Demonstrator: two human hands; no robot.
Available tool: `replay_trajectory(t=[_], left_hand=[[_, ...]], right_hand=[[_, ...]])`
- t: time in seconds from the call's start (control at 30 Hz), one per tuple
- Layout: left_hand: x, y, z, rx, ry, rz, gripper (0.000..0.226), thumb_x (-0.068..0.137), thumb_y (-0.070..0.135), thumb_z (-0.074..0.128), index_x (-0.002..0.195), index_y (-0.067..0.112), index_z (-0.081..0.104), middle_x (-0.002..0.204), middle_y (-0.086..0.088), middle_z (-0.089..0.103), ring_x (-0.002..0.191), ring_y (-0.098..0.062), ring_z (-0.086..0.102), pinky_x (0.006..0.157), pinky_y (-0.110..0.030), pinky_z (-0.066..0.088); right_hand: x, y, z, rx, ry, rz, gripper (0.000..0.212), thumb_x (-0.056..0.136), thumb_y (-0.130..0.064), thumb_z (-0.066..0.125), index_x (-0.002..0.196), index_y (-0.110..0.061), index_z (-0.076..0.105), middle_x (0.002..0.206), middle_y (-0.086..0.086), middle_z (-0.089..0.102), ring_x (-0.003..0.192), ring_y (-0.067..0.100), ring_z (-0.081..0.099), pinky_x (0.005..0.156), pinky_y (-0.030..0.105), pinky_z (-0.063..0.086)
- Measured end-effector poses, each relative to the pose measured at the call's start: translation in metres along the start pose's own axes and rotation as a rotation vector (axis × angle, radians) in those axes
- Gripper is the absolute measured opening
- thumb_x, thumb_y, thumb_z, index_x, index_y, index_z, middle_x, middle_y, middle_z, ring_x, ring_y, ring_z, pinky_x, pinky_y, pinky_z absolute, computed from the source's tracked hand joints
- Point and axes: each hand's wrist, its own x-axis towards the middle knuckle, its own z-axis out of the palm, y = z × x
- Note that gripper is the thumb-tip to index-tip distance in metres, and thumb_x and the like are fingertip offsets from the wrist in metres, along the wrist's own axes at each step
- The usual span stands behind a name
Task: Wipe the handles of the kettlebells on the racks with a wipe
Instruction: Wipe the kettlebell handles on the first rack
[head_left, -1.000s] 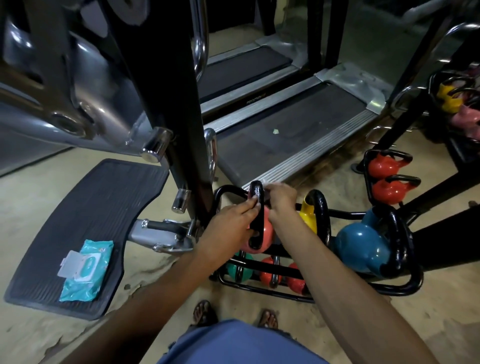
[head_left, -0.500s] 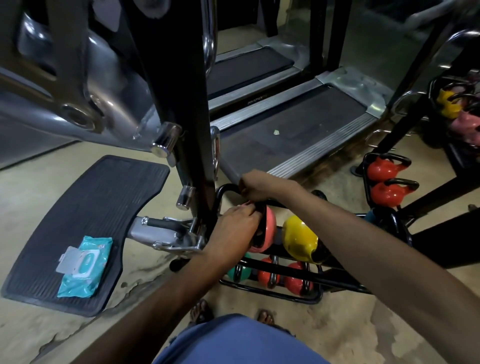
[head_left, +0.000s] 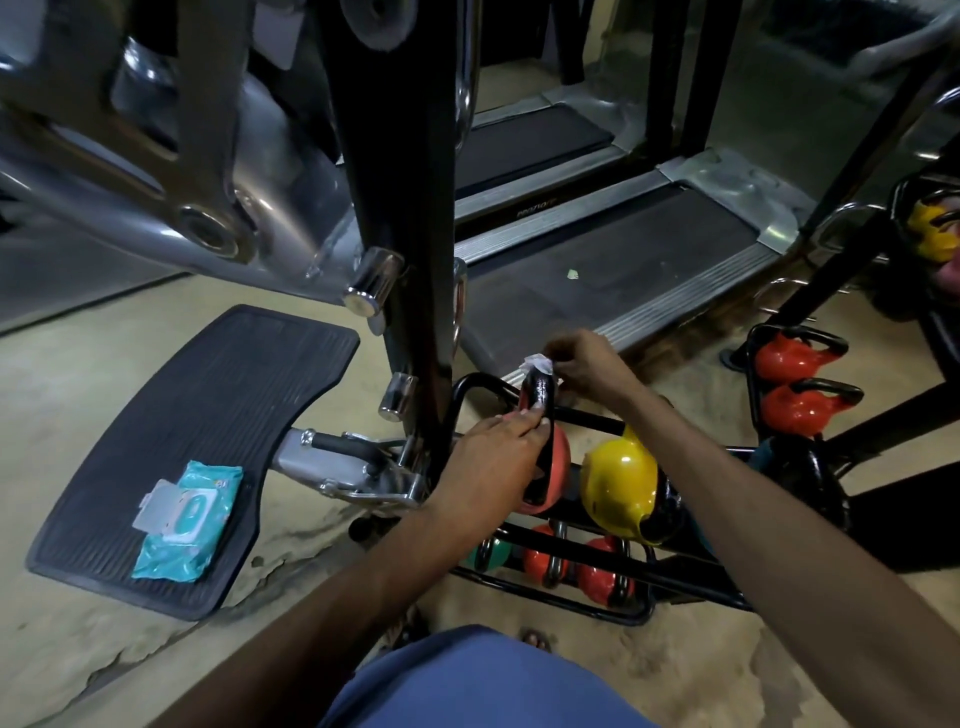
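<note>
Down at the low rack (head_left: 574, 605), seen from the head camera, the coral kettlebell (head_left: 560, 467) sits on the top rail with its black handle (head_left: 540, 396) standing up toward twelve o'clock. The right hand (head_left: 584, 366) pinches a white wipe (head_left: 536, 361) against the crown of that handle. Half a second ago this hand lay cupped over the top and no wipe showed; now the crumpled cloth pokes out at nine o'clock of the fingers. The left hand (head_left: 493, 460) has kept its place, fingers laid round the lower side of the handle, thumb hidden, holding the bell steady. Just at three o'clock of the coral bell sits the yellow kettlebell (head_left: 618, 488), and it shows more of its body than before because the right forearm has swung away toward four o'clock. Smaller red and green bells hang on the lower rail. Two red kettlebells (head_left: 784, 358) stand on another rack out at three o'clock. Over at eight o'clock the teal wipe pack (head_left: 189, 519) lies where it was on the ribbed black mat (head_left: 218, 405), flap open. A treadmill (head_left: 623, 296) runs off toward one o'clock.
</note>
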Motion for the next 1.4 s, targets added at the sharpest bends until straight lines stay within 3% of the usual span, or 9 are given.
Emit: replay_trajectory(t=[0.2,0.3,0.47,0.63,0.73,0.87,1.0,1.23,1.4], left_hand=[[0.001,0.0,-0.001,0.005,-0.014,0.021,0.062,0.098,0.028,0.06,0.154,0.017,0.036,0.163,0.0,0.03,0.144,-0.017,0.037,0.118,-0.029,0.025],[0.0,0.0,-0.002,0.028,-0.01,0.032,0.06,0.096,0.019,0.059,0.152,0.016,0.039,0.161,-0.002,0.034,0.141,-0.018,0.042,0.116,-0.029,0.029],[0.001,0.0,-0.005,-0.003,-0.03,0.017,0.052,0.092,0.014,0.063,0.142,0.017,0.052,0.153,-0.003,0.046,0.133,-0.022,0.051,0.108,-0.03,0.041],[0.002,-0.003,-0.004,-0.046,-0.027,-0.012,0.038,0.09,0.013,0.061,0.128,0.018,0.062,0.138,0.002,0.056,0.123,-0.019,0.055,0.098,-0.029,0.046],[0.003,-0.005,0.001,-0.128,-0.041,-0.035,0.048,0.092,0.023,0.064,0.14,0.02,0.055,0.153,0.005,0.045,0.135,-0.015,0.046,0.106,-0.03,0.041],[0.005,-0.012,0.003,-0.253,-0.071,-0.094,0.063,0.09,0.023,0.069,0.149,0.024,0.047,0.16,0.014,0.033,0.144,-0.005,0.035,0.114,-0.031,0.038],[0.005,-0.016,0.005,-0.278,-0.08,-0.08,0.06,0.087,0.018,0.07,0.145,0.025,0.053,0.157,0.015,0.037,0.138,-0.009,0.045,0.108,-0.036,0.045],[0.012,-0.027,0.006,-0.409,-0.027,-0.066,0.043,0.093,0.02,0.068,0.135,0.022,0.063,0.149,0.012,0.05,0.134,-0.007,0.049,0.113,-0.027,0.04],[0.039,-0.042,-0.001,-0.41,-0.03,0.006,0.037,0.096,0.004,0.058,0.131,0.012,0.066,0.143,-0.002,0.058,0.133,-0.013,0.053,0.115,-0.019,0.033]], right_hand=[[-0.006,0.012,0.029,0.091,0.198,0.146,0.025,0.086,-0.022,0.06,0.066,-0.007,0.063,0.061,0.003,0.063,0.068,0.023,0.064,0.062,0.037,0.048],[0.006,-0.013,0.011,-0.05,0.051,0.12,0.044,0.096,-0.016,0.054,0.053,-0.011,0.042,0.062,0.009,0.049,0.068,0.023,0.049,0.057,0.037,0.025],[0.026,-0.048,0.011,-0.601,-0.353,-0.081,0.026,0.095,-0.024,0.057,0.094,-0.004,0.072,0.102,0.022,0.071,0.093,0.039,0.068,0.074,0.034,0.05],[0.016,-0.055,0.004,-0.714,-0.354,-0.181,0.021,0.089,-0.022,0.058,0.091,-0.006,0.072,0.095,0.019,0.072,0.084,0.037,0.069,0.067,0.033,0.049],[-0.012,-0.029,0.005,-0.397,-0.05,-0.181,0.023,0.087,-0.027,0.057,0.085,-0.013,0.074,0.086,0.009,0.074,0.082,0.028,0.069,0.067,0.033,0.049],[-0.067,-0.025,0.053,0.615,0.493,0.198,0.013,0.097,-0.016,0.063,0.099,-0.013,0.075,0.092,-0.003,0.074,0.085,0.007,0.066,0.073,0.015,0.049],[-0.051,-0.03,0.071,1.629,0.337,0.742,0.024,0.101,-0.009,0.048,0.103,0.009,0.064,0.08,0.024,0.069,0.065,0.027,0.069,0.056,0.029,0.057],[-0.084,-0.037,0.053,1.555,0.07,0.696,0.032,0.101,-0.01,0.039,0.087,0.0,0.065,0.063,0.011,0.069,0.046,0.016,0.065,0.041,0.021,0.049],[-0.145,-0.026,0.071,1.034,0.355,0.431,0.022,0.1,-0.012,0.055,0.093,-0.005,0.075,0.095,0.015,0.076,0.09,0.027,0.067,0.082,0.037,0.051]])
